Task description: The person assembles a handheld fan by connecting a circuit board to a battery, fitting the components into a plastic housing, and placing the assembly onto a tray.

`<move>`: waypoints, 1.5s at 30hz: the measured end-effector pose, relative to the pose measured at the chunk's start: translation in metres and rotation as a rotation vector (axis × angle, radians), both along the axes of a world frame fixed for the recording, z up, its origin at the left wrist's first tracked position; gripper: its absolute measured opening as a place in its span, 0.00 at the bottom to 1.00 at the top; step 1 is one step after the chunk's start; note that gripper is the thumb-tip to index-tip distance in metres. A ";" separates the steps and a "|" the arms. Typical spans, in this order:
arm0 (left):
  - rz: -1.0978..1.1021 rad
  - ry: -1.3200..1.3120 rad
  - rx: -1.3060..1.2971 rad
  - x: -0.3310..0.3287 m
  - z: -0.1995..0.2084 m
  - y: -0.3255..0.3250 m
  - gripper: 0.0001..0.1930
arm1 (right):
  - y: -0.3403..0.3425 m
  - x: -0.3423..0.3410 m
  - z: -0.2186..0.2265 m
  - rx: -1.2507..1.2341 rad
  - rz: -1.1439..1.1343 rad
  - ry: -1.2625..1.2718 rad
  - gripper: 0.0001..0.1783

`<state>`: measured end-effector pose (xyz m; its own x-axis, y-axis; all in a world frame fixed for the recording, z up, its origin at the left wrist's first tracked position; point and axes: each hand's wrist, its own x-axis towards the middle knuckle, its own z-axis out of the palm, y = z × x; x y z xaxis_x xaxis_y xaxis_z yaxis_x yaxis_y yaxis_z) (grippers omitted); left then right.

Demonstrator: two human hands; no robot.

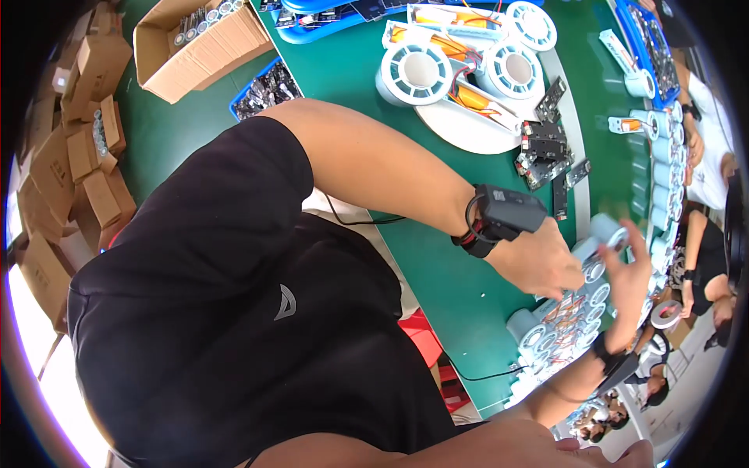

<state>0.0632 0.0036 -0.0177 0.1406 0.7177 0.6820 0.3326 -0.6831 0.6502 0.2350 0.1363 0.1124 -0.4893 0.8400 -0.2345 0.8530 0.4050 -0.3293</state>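
My left hand (538, 259), with a black device strapped on its wrist, is closed with curled fingers; what lies inside them is hidden. Close beside it, my right hand (629, 274) has its thumb and fingers around a light-blue round-headed fan housing (607, 229), slightly blurred. The housing's handle reaches toward my left knuckles; whether they touch I cannot tell. Below the hands lie several similar housings (534, 337) with orange and red wires. Farther up, black circuit boards (541, 148) form a loose pile beside a white round plate (460, 140) bearing housings with orange batteries (473, 100).
Blue trays (312, 31) of dark parts stand at the table's top edge, another tray (663, 66) at right. A cardboard box (207, 58) holds cylinders. Housings line the green table's (425, 273) far side, where other people sit. More cartons (97, 62) are stacked left.
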 end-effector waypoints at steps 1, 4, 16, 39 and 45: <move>-0.021 -0.020 0.079 0.001 0.004 -0.003 0.13 | 0.032 0.018 0.007 0.003 -0.026 -0.074 0.28; -0.046 -0.047 0.240 0.000 0.005 -0.009 0.10 | 0.133 0.051 -0.003 0.005 -0.187 -0.175 0.29; -0.203 0.214 0.173 0.004 -0.014 -0.007 0.06 | 0.075 -0.076 -0.058 -0.134 0.071 0.037 0.21; -0.289 -0.124 -0.496 0.011 0.015 0.011 0.25 | -0.132 0.037 -0.006 0.061 -0.267 0.119 0.10; -0.306 -0.071 -0.508 0.029 0.012 0.002 0.24 | -0.130 0.035 -0.025 -0.011 -0.303 0.014 0.06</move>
<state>0.0922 0.0057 -0.0060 0.3591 0.8904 0.2796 0.1130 -0.3388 0.9340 0.2704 0.0061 0.0877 -0.2204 0.9455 -0.2397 0.9296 0.1292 -0.3451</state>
